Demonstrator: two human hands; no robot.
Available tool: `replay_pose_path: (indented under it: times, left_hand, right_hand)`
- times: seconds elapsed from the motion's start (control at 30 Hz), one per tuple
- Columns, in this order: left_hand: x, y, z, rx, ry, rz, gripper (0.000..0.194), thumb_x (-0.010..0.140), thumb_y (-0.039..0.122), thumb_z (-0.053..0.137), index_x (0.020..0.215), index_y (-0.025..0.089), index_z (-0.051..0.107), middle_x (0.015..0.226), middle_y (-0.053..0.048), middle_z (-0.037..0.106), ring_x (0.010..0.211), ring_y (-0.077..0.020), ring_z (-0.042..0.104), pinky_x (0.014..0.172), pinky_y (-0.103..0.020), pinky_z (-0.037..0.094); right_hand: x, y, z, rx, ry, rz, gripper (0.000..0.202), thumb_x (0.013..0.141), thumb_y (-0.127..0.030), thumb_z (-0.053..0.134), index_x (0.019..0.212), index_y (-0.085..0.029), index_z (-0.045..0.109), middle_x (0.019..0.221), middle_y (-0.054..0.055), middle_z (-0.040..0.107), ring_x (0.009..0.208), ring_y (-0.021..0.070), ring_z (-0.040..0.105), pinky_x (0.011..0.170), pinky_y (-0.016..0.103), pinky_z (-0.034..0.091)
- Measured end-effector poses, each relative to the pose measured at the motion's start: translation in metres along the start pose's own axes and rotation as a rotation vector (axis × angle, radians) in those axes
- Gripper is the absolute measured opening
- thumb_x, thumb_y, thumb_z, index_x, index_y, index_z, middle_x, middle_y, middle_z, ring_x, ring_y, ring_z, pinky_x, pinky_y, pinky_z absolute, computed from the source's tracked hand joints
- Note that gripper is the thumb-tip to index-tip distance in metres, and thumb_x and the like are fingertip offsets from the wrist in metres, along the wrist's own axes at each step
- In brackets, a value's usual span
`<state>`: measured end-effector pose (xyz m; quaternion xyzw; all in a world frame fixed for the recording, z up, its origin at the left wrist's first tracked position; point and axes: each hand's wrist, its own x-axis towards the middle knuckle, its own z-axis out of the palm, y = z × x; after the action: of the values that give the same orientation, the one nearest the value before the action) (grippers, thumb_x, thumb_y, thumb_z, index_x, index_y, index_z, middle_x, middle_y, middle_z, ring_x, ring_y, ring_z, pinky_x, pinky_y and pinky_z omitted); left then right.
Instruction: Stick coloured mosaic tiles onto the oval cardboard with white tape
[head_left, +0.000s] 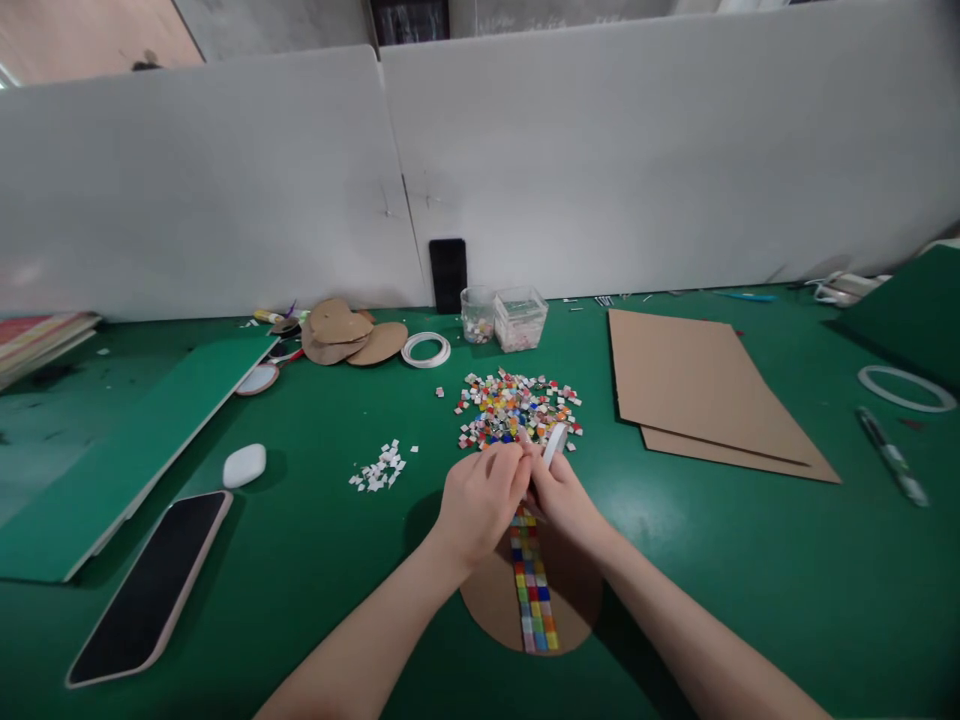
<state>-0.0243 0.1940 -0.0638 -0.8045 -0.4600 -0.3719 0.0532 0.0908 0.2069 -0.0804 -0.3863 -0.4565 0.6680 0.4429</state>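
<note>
My left hand (484, 497) and my right hand (561, 497) meet above a round cardboard disc (487, 600). The left fingers are pinched together; whatever they hold is too small to make out. In my right hand is a white ring-shaped roll of tape (555, 446), gripped with closed fingers. A strip of colourful square tiles (534, 585) runs down the middle of the disc, its far end hidden under my hands. Just beyond my hands lies a pile of mixed small tiles (517, 405).
White scraps (382, 467), a phone (154, 590) and a white case (244, 465) lie left. Two clear containers (520, 320), a tape ring (425, 350) and cardboard discs (379, 343) stand or lie behind. Cardboard sheets (690, 375) and a pen (892, 457) are right.
</note>
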Motion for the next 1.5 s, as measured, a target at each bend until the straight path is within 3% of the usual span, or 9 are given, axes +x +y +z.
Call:
replay_pose_path:
  times: [0.23, 0.3, 0.43, 0.53, 0.67, 0.8, 0.9, 1.03, 1.5]
  left_hand:
    - [0.012, -0.019, -0.010, -0.496, -0.074, -0.607, 0.016, 0.089, 0.031, 0.037, 0.092, 0.020, 0.048, 0.060, 0.004, 0.055, 0.051, -0.0107, 0.055, 0.050, -0.020, 0.042]
    - [0.018, -0.025, -0.015, -0.651, -0.100, -0.684, 0.021, 0.088, 0.032, 0.037, 0.103, 0.020, 0.048, 0.053, 0.006, 0.049, 0.043, -0.0093, 0.047, 0.045, -0.019, 0.038]
    - [0.023, -0.026, -0.027, -0.719, -0.404, -0.545, 0.035, 0.087, 0.030, 0.038, 0.121, 0.024, 0.048, 0.048, 0.007, 0.043, 0.040, -0.0090, 0.036, 0.041, -0.018, 0.029]
    - [0.022, -0.022, -0.030, -0.655, -0.579, -0.417, 0.034, 0.087, 0.026, 0.036, 0.117, 0.027, 0.054, 0.058, 0.003, 0.056, 0.046, -0.0105, 0.044, 0.046, -0.019, 0.032]
    - [0.019, -0.023, -0.023, -0.561, -0.496, -0.398, 0.033, 0.089, 0.024, 0.034, 0.112, 0.026, 0.057, 0.087, -0.001, 0.065, 0.063, -0.0131, 0.055, 0.058, -0.021, 0.040]
    - [0.018, -0.031, -0.017, -0.494, -0.353, -0.466, 0.030, 0.090, 0.028, 0.034, 0.107, 0.021, 0.057, 0.062, 0.002, 0.056, 0.052, -0.0122, 0.050, 0.053, -0.021, 0.037]
    - [0.018, -0.035, -0.017, -0.492, -0.289, -0.525, 0.030, 0.090, 0.026, 0.034, 0.106, 0.020, 0.058, 0.053, 0.004, 0.048, 0.047, -0.0113, 0.046, 0.050, -0.020, 0.035]
    - [0.019, -0.037, -0.019, -0.543, -0.297, -0.551, 0.036, 0.088, 0.024, 0.036, 0.120, 0.023, 0.051, 0.053, 0.005, 0.049, 0.045, -0.0113, 0.044, 0.048, -0.021, 0.035]
    - [0.025, -0.033, -0.032, -0.906, -0.418, -0.589, 0.043, 0.087, 0.026, 0.038, 0.130, 0.022, 0.044, 0.048, 0.006, 0.044, 0.043, -0.0091, 0.040, 0.047, -0.019, 0.039]
  right_hand:
    - [-0.005, -0.018, -0.001, -0.199, -0.224, 0.005, 0.038, 0.085, -0.049, 0.045, 0.063, -0.020, 0.040, 0.047, -0.008, 0.035, 0.040, 0.0060, 0.028, 0.038, 0.019, 0.022]
    - [-0.008, -0.023, -0.002, -0.264, -0.291, -0.008, 0.036, 0.084, -0.046, 0.048, 0.062, -0.019, 0.043, 0.051, -0.007, 0.040, 0.045, 0.0070, 0.034, 0.042, 0.020, 0.027]
    - [-0.011, -0.028, -0.004, -0.255, -0.404, 0.023, 0.035, 0.084, -0.043, 0.049, 0.060, -0.019, 0.043, 0.052, -0.006, 0.042, 0.048, 0.0078, 0.038, 0.047, 0.022, 0.032]
    - [-0.013, -0.027, -0.005, -0.191, -0.517, 0.055, 0.033, 0.083, -0.040, 0.053, 0.060, -0.018, 0.044, 0.053, -0.006, 0.042, 0.048, 0.0075, 0.037, 0.047, 0.021, 0.031]
    - [-0.012, -0.024, -0.007, -0.196, -0.479, 0.069, 0.033, 0.082, -0.042, 0.054, 0.060, -0.018, 0.045, 0.047, -0.007, 0.041, 0.042, 0.0068, 0.035, 0.042, 0.020, 0.028]
    - [-0.006, -0.023, -0.013, -0.137, -0.212, -0.114, 0.035, 0.086, -0.047, 0.045, 0.068, -0.018, 0.052, 0.048, -0.005, 0.045, 0.042, 0.0090, 0.040, 0.046, 0.023, 0.035]
    - [-0.004, -0.025, -0.016, -0.095, -0.224, -0.184, 0.034, 0.089, -0.043, 0.041, 0.082, -0.016, 0.060, 0.057, -0.001, 0.052, 0.053, 0.0126, 0.049, 0.058, 0.027, 0.040]
    - [-0.005, -0.026, -0.014, -0.154, -0.290, -0.138, 0.029, 0.090, -0.038, 0.041, 0.093, -0.017, 0.061, 0.055, -0.003, 0.051, 0.053, 0.0124, 0.051, 0.059, 0.027, 0.042]
    - [-0.003, -0.018, -0.010, -0.501, -0.078, -0.309, 0.030, 0.092, -0.036, 0.035, 0.087, -0.018, 0.059, 0.056, -0.002, 0.050, 0.053, 0.0129, 0.047, 0.053, 0.024, 0.038]
